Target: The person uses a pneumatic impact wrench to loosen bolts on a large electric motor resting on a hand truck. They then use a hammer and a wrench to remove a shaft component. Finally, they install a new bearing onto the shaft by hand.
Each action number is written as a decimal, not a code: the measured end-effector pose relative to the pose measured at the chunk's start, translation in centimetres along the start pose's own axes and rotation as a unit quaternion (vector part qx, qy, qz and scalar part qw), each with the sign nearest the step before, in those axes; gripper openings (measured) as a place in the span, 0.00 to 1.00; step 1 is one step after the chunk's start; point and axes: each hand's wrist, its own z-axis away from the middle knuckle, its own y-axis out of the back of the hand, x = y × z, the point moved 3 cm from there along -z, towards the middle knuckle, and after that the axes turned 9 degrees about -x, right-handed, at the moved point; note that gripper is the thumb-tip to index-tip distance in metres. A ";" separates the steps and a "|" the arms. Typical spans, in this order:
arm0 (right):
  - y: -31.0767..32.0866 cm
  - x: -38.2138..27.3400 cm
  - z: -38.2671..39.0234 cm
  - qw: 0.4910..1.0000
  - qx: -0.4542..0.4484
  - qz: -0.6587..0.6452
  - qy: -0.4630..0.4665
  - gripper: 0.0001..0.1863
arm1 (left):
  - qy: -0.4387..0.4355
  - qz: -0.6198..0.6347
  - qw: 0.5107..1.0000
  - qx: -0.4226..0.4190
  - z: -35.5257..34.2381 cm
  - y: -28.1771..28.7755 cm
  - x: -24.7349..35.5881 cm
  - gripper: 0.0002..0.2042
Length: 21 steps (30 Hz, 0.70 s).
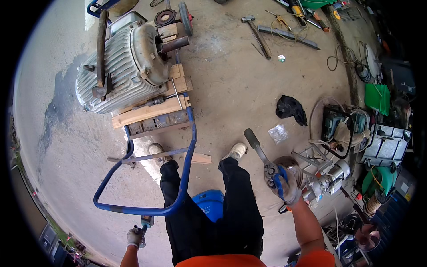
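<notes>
My gloved left hand (134, 238) is low at the left, closed around a small teal-and-black power tool (147, 221); its exact kind is unclear. Out to the right, my gloved right hand (290, 190) grips the blue part of a long-handled lever tool (269, 171). That tool has a dark round head, and its black-gripped handle points up and left. Ahead on the left, a big grey electric motor (120, 66) lies on wooden boards (151, 110) over a blue-framed trolley (194, 133). A wooden-handled hammer (101, 58) rests across the motor.
Between my legs is a blue plastic seat or tub (209, 204). A black bag (291, 109) and clear plastic packet (278, 133) lie on the concrete. Another hammer (258, 38) and a metal bar (289, 36) are farther off. Machinery (327, 178) and cables crowd the right.
</notes>
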 end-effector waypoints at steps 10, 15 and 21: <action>17.8 -18.7 16.5 0.927 0.273 0.240 -0.092 0.16 | -0.237 -0.082 0.899 -0.360 18.3 -46.5 27.6 0.11; 22.3 -22.6 12.6 0.918 0.260 0.282 -0.102 0.14 | -0.215 -0.045 0.910 -0.350 21.5 -54.6 40.2 0.12; 29.1 -29.4 3.3 0.923 0.240 0.249 -0.170 0.15 | -0.227 -0.124 0.879 -0.400 21.6 -55.5 67.3 0.18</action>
